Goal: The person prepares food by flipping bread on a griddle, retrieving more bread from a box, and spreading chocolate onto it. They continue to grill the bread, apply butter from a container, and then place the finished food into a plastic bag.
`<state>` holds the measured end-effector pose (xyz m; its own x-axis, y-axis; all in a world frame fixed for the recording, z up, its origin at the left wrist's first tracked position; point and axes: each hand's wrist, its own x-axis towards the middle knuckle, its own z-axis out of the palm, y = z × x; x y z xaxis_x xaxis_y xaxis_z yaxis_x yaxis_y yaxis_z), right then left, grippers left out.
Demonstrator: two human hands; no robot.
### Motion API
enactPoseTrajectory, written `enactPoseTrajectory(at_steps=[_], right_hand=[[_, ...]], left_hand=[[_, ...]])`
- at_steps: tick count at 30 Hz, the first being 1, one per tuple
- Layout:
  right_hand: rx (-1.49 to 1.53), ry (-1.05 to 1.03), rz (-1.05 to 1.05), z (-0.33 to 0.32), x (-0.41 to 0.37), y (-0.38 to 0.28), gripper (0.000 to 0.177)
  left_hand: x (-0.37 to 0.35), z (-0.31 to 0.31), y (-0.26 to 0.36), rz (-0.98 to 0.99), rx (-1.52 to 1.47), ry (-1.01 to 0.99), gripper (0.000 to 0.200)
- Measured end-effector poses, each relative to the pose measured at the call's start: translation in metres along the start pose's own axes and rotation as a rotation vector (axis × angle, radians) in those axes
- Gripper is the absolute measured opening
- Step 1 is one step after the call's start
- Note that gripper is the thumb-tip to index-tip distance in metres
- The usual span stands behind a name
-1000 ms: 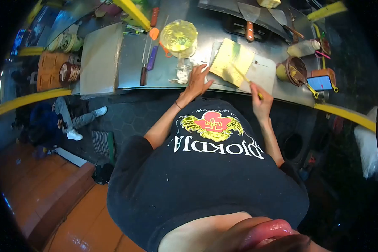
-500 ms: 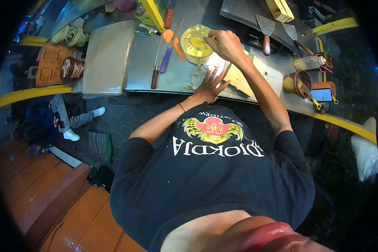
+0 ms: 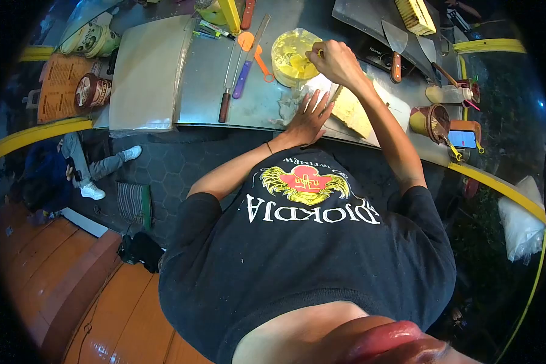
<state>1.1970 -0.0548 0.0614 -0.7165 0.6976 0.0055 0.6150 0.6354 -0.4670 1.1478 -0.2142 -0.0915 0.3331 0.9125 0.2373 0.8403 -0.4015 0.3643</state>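
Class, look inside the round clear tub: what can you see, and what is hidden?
Inside the tub is lumpy yellow stuff, with deeper yellow patches. The right hand covers part of the tub's right side; what lies beneath cannot be seen.

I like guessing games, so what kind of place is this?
Probably a food stall or small snack kitchen. There's a metal counter with spatulas and long knives, a tub of yellow stuff, and a black griddle.
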Motion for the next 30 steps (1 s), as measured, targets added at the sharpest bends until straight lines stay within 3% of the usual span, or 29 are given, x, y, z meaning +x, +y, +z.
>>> enactPoseTrajectory(at_steps=[11,20,23,28,30], right_hand=[[0.055,-0.003,0.193,-0.003,-0.01,-0.005,0.03],[-0.035,0.07,-0.004,0.007,-0.012,-0.012,0.027],[0.018,0.092,0.001,-0.005,-0.019,-0.012,0.026],[0.029,0.069,-0.014,0.001,-0.019,-0.004,0.025],[0.013,0.045,-0.003,-0.003,-0.02,-0.008,0.025]], left_hand=[[-0.007,0.009,-0.013,0.036,-0.094,0.018,0.08],[-0.008,0.016,-0.019,0.074,-0.109,0.091,0.08],[-0.01,0.015,-0.023,0.085,-0.118,0.083,0.074],[-0.023,0.002,-0.032,0.206,-0.267,0.192,0.045],[-0.032,-0.006,-0.035,0.116,-0.31,0.195,0.041]])
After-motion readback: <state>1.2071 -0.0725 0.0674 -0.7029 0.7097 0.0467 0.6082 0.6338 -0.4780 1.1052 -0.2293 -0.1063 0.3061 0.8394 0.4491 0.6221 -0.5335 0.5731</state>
